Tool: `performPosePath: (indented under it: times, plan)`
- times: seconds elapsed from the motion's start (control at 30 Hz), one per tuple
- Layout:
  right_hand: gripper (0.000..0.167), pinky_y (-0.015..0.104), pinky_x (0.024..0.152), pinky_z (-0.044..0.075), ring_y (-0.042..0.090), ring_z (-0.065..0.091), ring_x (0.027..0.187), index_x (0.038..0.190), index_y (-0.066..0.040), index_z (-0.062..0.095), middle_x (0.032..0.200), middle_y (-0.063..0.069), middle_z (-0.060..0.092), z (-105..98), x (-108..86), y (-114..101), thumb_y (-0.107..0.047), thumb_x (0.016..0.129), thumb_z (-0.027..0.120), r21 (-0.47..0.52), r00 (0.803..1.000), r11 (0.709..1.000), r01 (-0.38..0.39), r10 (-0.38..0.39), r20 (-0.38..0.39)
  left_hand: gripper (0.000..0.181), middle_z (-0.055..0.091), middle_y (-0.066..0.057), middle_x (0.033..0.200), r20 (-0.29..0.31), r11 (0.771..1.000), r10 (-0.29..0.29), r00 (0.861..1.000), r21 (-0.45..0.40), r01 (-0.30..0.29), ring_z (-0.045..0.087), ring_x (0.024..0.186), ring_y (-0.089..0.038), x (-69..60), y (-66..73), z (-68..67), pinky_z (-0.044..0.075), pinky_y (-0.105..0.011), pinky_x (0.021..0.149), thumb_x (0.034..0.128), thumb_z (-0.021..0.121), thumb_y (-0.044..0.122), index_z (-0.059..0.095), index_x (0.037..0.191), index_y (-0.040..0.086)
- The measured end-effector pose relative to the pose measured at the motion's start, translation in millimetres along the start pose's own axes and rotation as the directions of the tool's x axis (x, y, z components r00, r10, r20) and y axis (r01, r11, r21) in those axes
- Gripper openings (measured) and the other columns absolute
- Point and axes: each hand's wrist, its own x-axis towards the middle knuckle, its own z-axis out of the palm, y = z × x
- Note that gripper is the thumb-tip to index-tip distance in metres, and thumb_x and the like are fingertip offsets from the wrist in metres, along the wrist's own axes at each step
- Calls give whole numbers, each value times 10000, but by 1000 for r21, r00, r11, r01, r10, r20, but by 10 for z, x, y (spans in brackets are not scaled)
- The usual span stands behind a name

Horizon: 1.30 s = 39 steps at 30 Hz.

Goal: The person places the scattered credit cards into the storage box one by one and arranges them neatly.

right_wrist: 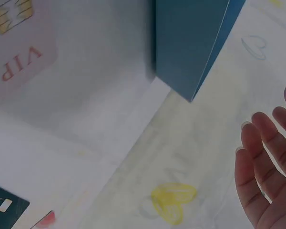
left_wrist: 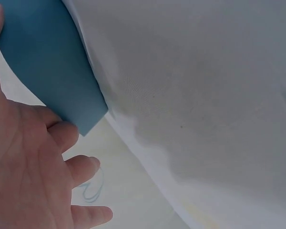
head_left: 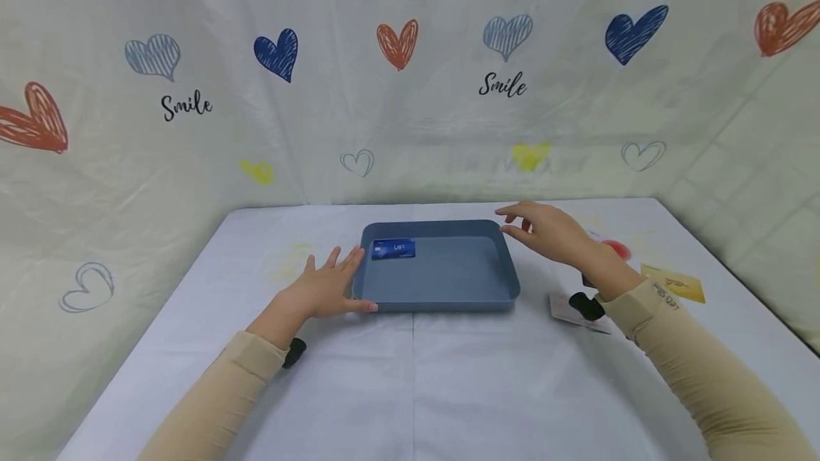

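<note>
A shallow blue-grey tray [head_left: 442, 306] lies on the white-covered table, with a blue VIP card [head_left: 393, 248] flat in its back left part. My left hand [head_left: 329, 287] is at the tray's left side, fingers spread, thumb by the front left corner. The left wrist view shows its fingers touching the tray's outer wall [left_wrist: 52, 62]. Near the back right corner hovers my right hand [head_left: 547, 233], fingers loosely bent and holding nothing. In the right wrist view that hand [right_wrist: 269, 167] is apart from the tray wall [right_wrist: 190, 43].
Right of the tray, partly behind the right forearm, lie a pale pink VIP card [head_left: 566, 310], a dark card [head_left: 586, 279], a red item [head_left: 618, 249] and a gold card [head_left: 675, 283]. A heart-printed cloth [head_left: 416, 112] hangs behind the table.
</note>
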Motion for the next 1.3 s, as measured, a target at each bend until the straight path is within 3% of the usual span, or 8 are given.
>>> performPosePath:
  times: [0.4,0.83,1.07,1.3]
  plan:
    - [351,381,670,494,235,630,865,1337,-32,664,1120,109,711,-40,-248,361,-170,1014,673,65,995,995,-69,74,-73,1137,120,-96,1709,6,1000,-1,1000,2,1,61,1552,-403,-14,-7,13,52,-739,1148,887,595,750,102,1651,66]
    - [353,395,688,530,317,652,947,1334,-7,652,1147,178,703,-133,-351,628,-183,1028,648,123,983,979,-160,169,-70,1148,108,-96,1710,9,1000,-7,1000,-11,7,48,1554,-397,-1,-19,45,41,-744,1144,883,597,753,85,1653,72]
    - [393,457,779,504,378,645,1023,1362,3,622,1187,213,686,-197,-446,765,-223,1041,633,174,968,960,-221,237,-83,1142,114,-91,1710,5,1000,-5,1000,-3,5,56,1555,-393,1,-15,35,51,-745,1143,886,593,752,85,1654,78]
    - [403,503,815,488,409,619,1058,1359,11,608,1192,251,663,-235,-508,927,-231,1038,635,170,960,949,-264,275,-43,1141,106,-91,1712,13,1000,-8,1000,1,8,53,1555,-395,14,-19,27,47,-741,1146,888,589,755,81,1654,79]
